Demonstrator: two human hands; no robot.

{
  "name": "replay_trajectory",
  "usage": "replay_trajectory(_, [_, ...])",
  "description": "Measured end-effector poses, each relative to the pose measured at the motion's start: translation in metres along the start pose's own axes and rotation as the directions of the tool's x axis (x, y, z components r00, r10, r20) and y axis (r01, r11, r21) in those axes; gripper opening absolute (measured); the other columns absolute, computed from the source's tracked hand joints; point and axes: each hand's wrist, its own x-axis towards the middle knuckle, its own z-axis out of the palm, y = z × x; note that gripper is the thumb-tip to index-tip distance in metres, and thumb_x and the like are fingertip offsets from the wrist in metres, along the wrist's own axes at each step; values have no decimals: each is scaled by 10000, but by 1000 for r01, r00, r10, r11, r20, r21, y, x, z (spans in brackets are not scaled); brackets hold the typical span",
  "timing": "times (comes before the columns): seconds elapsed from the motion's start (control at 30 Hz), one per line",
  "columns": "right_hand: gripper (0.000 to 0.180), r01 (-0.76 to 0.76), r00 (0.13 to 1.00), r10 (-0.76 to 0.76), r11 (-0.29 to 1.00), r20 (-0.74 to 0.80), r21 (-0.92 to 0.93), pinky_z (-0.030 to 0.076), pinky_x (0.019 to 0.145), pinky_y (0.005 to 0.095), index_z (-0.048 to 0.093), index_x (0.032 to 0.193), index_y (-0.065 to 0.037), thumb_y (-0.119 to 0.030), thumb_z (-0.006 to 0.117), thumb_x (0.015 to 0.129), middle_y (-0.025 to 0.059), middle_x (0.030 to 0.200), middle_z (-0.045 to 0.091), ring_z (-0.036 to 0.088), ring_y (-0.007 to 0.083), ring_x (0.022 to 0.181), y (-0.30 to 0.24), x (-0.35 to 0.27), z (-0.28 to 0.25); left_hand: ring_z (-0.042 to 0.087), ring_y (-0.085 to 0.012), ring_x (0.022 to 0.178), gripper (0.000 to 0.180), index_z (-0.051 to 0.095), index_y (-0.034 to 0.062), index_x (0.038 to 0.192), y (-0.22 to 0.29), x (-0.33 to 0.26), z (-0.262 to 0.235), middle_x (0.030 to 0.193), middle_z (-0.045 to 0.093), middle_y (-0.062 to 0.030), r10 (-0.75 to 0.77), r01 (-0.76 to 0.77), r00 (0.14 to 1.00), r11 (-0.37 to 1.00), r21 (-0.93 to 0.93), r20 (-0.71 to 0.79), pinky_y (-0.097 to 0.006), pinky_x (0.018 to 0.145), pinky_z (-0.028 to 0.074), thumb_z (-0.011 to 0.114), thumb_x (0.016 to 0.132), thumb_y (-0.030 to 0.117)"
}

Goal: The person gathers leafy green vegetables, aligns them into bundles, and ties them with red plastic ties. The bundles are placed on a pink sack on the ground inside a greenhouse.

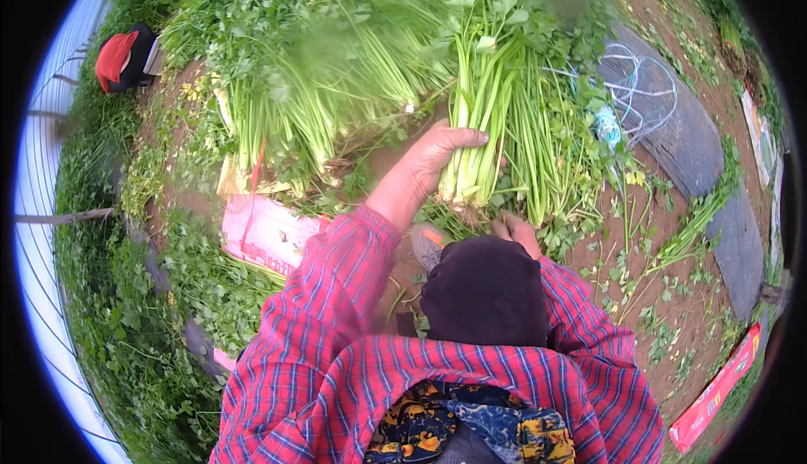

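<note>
Left hand (437,157) closed around the pale stalk bases of a coriander bunch (483,102), long axis running away from the person, leaves far. Right hand (517,233), nearer the body, lies below the roots; its grip cannot be told.

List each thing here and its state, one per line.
left hand: closed around the bunch's stalks.
right hand: low under the bunch, grip hidden.
bunch of leafy greens: held upright, stalk ends down.
pile of greens: lying on the ground, blurred.
pink bag: flat on the soil.

Herb piles (336,69) hemming bare soil (672,296)
</note>
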Motion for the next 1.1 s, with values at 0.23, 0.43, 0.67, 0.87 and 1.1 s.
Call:
replay_trajectory(0.23, [433,179,941,-138,978,-310,106,488,799,353,503,1203,-25,-209,613,827,142,1028,593,585,234,955,-98,48,-53,620,-191,795,483,518,-39,1111,50,-60,-10,942,631,-110,189,-60,961,853,518,-200,-305,750,508,719,677,25])
replay_trajectory(0.43, [552,505,807,-543,838,-232,-205,499,697,304,474,1240,-39,-237,678,767,173,1066,559,584,222,840,-198,129,-36,590,-156,834,535,498,-58,1156,31,-99,-30,966,620,-102,201,-37,964,749,661,-173,-278,774,477,702,673,49])
replay_trajectory(0.67, [158,342,766,-621,613,-167,-712,482,696,413,570,951,-73,-176,552,833,130,865,588,592,306,750,-166,158,-48,595,-178,846,592,470,-70,1193,25,-139,-57,976,624,-128,230,28,946,645,764,-229,-286,803,469,692,663,70])
replay_trajectory(0.87, [567,77,965,-134,966,-226,-246,373,931,502,469,1251,-15,-433,510,869,256,1276,434,456,380,1129,-118,107,-78,605,-182,855,606,452,-96,1198,71,-181,-53,974,634,-150,358,2,921,396,918,-156,-285,813,472,651,659,97])
replay_trajectory(1.1, [623,113,987,-147,915,58,386,340,988,480,421,1304,-4,-458,479,882,232,1327,414,436,350,1181,-237,198,-23,612,-361,787,559,433,11,1258,62,-281,-28,864,617,-231,456,46,890,-96,994,3,-434,718,472,584,744,167])
